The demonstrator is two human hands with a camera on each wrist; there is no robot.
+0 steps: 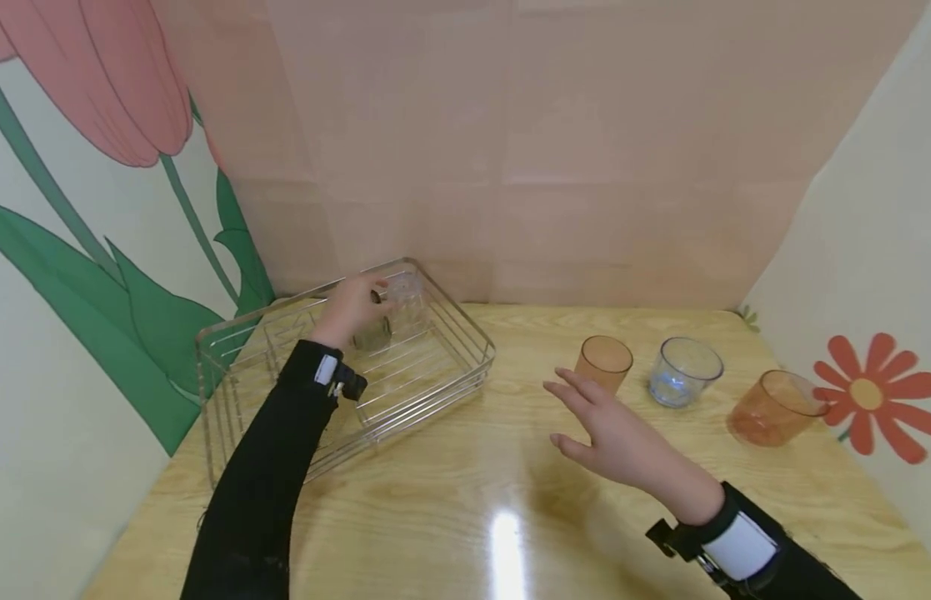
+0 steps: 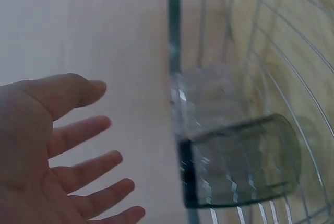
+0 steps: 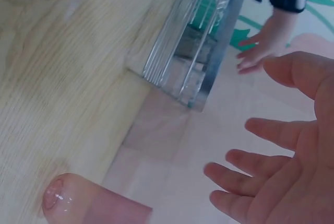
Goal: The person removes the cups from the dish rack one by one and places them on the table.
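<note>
Above the wire basket [image 1: 337, 446], my left hand [image 1: 352, 310] has its fingers spread and holds nothing. Below it in the basket stand a dark greenish glass [image 2: 240, 164] and a clear ribbed glass [image 1: 407, 304], close beside each other. My right hand [image 1: 623, 437] hovers over the table with fingers extended and apart, also holding nothing. Nearest to it is an orange glass [image 1: 604, 357], just beyond its fingertips in the head view. In the right wrist view that orange glass [image 3: 94, 203] lies below the open palm.
Right of the orange glass stand a clear bluish glass [image 1: 684, 373] and a wider orange-red glass [image 1: 773, 410]. The wooden table [image 1: 435, 517] meets a pinkish back wall [image 1: 548, 167]. Side panels with painted flowers flank it; the basket sits near the left one.
</note>
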